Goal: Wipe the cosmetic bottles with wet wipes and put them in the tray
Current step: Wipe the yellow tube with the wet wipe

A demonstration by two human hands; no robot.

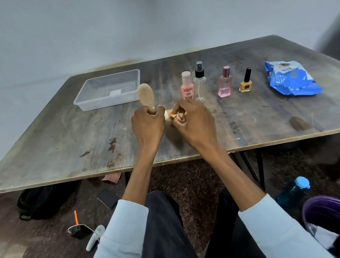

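The left hand grips a wooden-capped bottle laid sideways above the worktop, steadying it so the right hand can rub its body with a bunched wet wipe pinched in its fingers. Four more bottles wait upright in a row near the wipes pack; the clear tray sits to the left, within reach and holding no bottles yet.

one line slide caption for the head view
Both hands wipe a wooden-capped bottle; four bottles wait beside the tray.
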